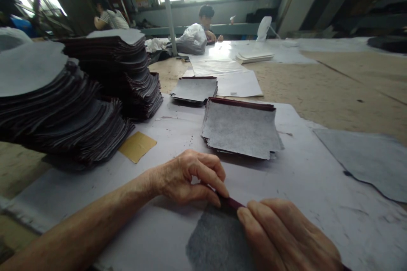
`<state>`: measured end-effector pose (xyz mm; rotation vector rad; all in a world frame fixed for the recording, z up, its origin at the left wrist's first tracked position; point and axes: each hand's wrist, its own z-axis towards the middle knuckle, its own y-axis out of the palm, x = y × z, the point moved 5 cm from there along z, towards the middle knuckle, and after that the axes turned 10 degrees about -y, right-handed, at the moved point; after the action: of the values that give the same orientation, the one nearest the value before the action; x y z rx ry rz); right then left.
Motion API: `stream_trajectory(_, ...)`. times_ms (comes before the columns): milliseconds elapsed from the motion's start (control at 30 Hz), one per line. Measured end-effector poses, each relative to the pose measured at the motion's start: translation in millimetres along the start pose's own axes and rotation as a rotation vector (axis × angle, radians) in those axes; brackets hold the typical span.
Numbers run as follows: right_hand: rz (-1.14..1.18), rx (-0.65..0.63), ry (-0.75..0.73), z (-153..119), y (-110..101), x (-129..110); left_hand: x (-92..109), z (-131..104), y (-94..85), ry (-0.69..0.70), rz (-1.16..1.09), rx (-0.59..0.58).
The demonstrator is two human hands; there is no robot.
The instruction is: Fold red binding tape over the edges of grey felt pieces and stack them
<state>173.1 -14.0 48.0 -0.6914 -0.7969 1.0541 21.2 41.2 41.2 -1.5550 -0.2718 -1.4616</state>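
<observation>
A grey-backed fabric piece (219, 237) with a dark maroon folded edge lies on the white sheet in front of me. My left hand (193, 178) pinches that folded edge between thumb and fingers. Just to its right, my right hand (282, 233) presses its fingers along the same edge and covers the piece's right part. Beyond my hands sits a small stack of similar grey pieces (240, 129) with maroon folded edges at the far side. A smaller stack (195, 89) lies behind it to the left.
Two tall stacks of dark pieces, a near one (70, 123) and a farther one (127, 72), stand at the left. A yellow square (137, 147) lies beside them. At the right is a loose grey piece (369, 159). Across the table, a person (206, 23) sits behind a plastic bag (192, 39).
</observation>
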Motion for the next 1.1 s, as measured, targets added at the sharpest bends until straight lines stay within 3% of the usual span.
stream_trajectory(267,0.123,0.143,0.222,2.4,10.9,6.6,0.8,4.5,-0.5,0.026,0.023,0.1)
stream_trajectory(567,0.278,0.163,0.464,4.0,14.2,22.6,3.2,0.0,2.6,0.008,0.105,0.273)
stream_trajectory(633,0.313,0.121,0.505,2.3,18.5,26.8,0.9,0.0,2.6,-0.01,0.137,0.299)
stream_trajectory(733,0.431,-0.06,0.567,-2.2,27.1,34.5,-6.5,0.4,-2.6,-0.087,0.183,0.36)
stream_trajectory(867,0.64,-0.287,0.844,-19.3,23.5,50.6,-19.2,-0.4,-15.0,-0.271,0.11,0.416)
stream_trajectory(933,0.748,-0.322,1.023,-32.2,14.2,55.6,-24.7,-1.3,-19.0,-0.367,-0.018,0.411)
stream_trajectory(1000,0.871,-0.222,1.214,-46.9,3.0,57.2,-29.6,-1.9,-19.3,-0.459,-0.162,0.391)
stream_trajectory(1100,1.049,0.061,1.454,-68.7,-7.2,52.4,-35.0,-1.7,-15.1,-0.561,-0.319,0.355)
